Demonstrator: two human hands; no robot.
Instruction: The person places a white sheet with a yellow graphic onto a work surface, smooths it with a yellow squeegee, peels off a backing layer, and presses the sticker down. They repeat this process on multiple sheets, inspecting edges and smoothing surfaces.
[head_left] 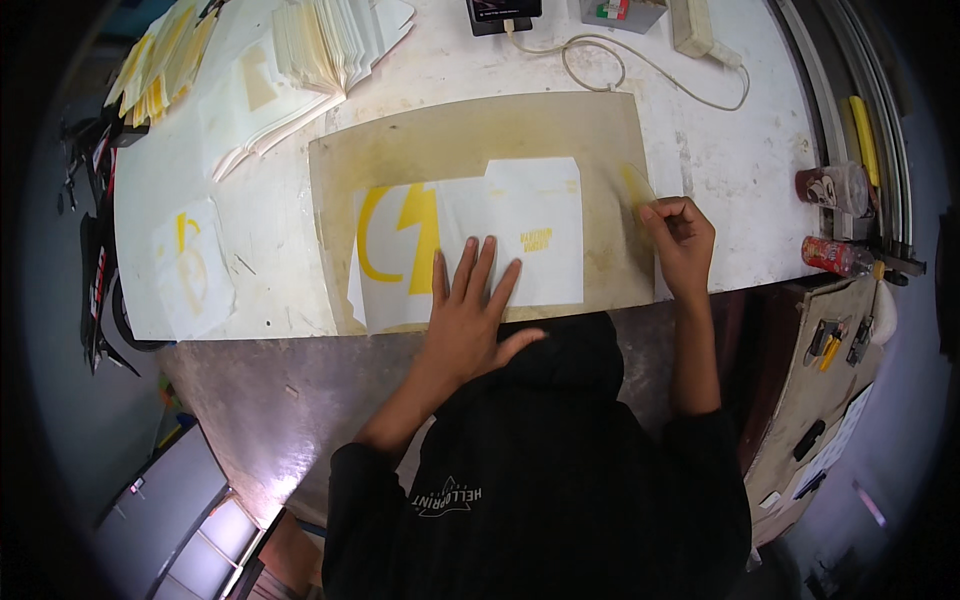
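My left hand lies flat with fingers spread, its fingertips pressing on a white paper sheet with yellow print. The sheet's left part carries large yellow shapes and looks greyish, as if under a clear film. Beneath it is a translucent brownish mat, which reaches the table's near edge. At the mat's right edge, my right hand pinches a thin, yellowish, see-through strip between thumb and fingers. Whether this strip is separate from the mat is hard to make out.
On the white table, a stack of paper sheets fans out at the back left. A yellow-printed sheet lies at left. A phone, a cable, a cup and a red bottle stand around the edges.
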